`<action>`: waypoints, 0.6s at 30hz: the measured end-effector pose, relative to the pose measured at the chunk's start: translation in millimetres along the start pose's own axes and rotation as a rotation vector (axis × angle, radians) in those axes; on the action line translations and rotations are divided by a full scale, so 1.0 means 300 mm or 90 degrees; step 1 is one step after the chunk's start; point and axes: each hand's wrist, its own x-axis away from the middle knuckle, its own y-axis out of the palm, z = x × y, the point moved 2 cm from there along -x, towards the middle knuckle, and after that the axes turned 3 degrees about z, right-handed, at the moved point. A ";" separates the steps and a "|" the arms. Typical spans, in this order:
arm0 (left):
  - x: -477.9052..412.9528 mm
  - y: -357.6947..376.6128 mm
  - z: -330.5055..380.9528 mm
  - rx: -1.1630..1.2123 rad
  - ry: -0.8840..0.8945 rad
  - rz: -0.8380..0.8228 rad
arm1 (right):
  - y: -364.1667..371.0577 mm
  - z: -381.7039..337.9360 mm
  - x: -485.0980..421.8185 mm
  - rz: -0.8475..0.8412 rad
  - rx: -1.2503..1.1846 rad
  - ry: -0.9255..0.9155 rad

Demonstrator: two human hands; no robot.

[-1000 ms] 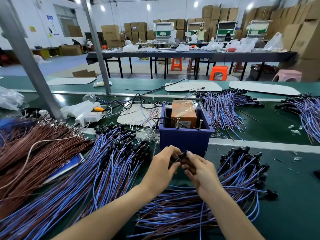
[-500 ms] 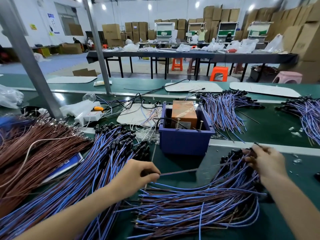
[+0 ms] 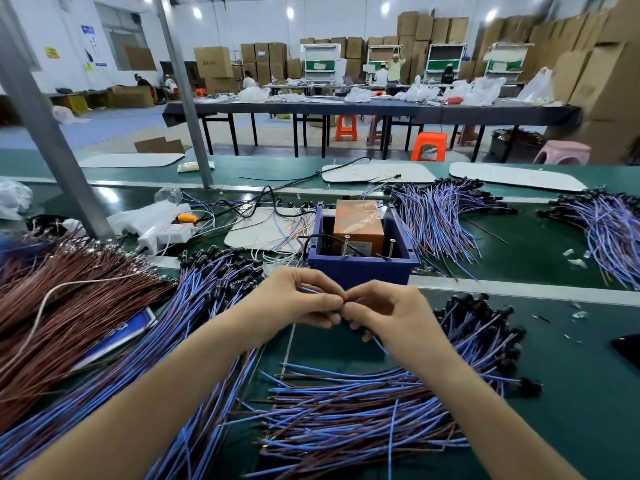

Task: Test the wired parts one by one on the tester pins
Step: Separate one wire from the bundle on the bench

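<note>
Left hand: left hand (image 3: pixel 298 303) is up at centre, thumb and forefinger curled in and pinching a wire end.
Right hand: right hand (image 3: pixel 388 313) meets it tip to tip, fingers curled and pinching too. What sits between the tips is too small to make out.
Wired part: one thin blue-and-brown wired part (image 3: pixel 309 290) is held between both hands, off the bench, with a short blue stretch showing inside the left fingers.
Axis: that stretch runs roughly left to right. The rest looks to drop away under the right hand.
Pins from fingers: two upright metal tester pins (image 3: pixel 345 247) stand on the near wall of the dark blue plastic box (image 3: pixel 360 270), straight ahead and just above the pinch.
Nearer hand: close call, the meeting point sits under the left pin and the right hand under the right pin.
Next move: likely a short reach forward, one lead to each pin.
Surface: dark green bench mat (image 3: pixel 571 375). Loose blue-and-brown wire pile (image 3: pixel 346 410) lies below the hands, another long pile (image 3: pixel 194 317) to the left, and a brown wire bundle (image 3: pixel 69 292) beyond that.
Room: warehouse floor, stacked cardboard cartons (image 3: pixel 433 32), long tables, orange stools.
</note>
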 end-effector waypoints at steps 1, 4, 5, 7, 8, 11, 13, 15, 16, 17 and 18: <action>-0.003 0.001 -0.003 0.041 -0.015 0.010 | -0.002 0.014 -0.001 0.018 -0.023 0.002; -0.019 0.016 -0.031 0.135 -0.061 0.063 | 0.004 0.043 -0.003 0.053 -0.073 0.020; -0.029 0.025 -0.043 0.171 -0.070 0.093 | 0.006 0.051 -0.004 0.071 -0.095 0.031; -0.054 0.054 -0.070 0.275 -0.085 0.158 | 0.008 0.066 -0.008 0.110 -0.121 0.049; -0.065 0.070 -0.083 0.332 -0.091 0.184 | 0.009 0.071 -0.010 0.124 -0.131 0.058; -0.103 0.102 -0.103 0.397 -0.092 0.229 | 0.008 0.090 -0.027 0.175 -0.207 0.117; -0.132 0.107 -0.097 0.376 -0.093 0.232 | -0.008 0.115 -0.045 0.242 -0.271 0.183; -0.161 0.102 -0.089 0.350 -0.107 0.238 | -0.028 0.140 -0.059 0.301 -0.314 0.243; -0.174 0.099 -0.087 0.339 -0.116 0.244 | -0.034 0.153 -0.062 0.316 -0.326 0.262; -0.185 0.097 -0.086 0.329 -0.122 0.249 | -0.038 0.164 -0.063 0.326 -0.333 0.275; -0.195 0.097 -0.087 0.320 -0.125 0.254 | -0.039 0.173 -0.063 0.332 -0.338 0.284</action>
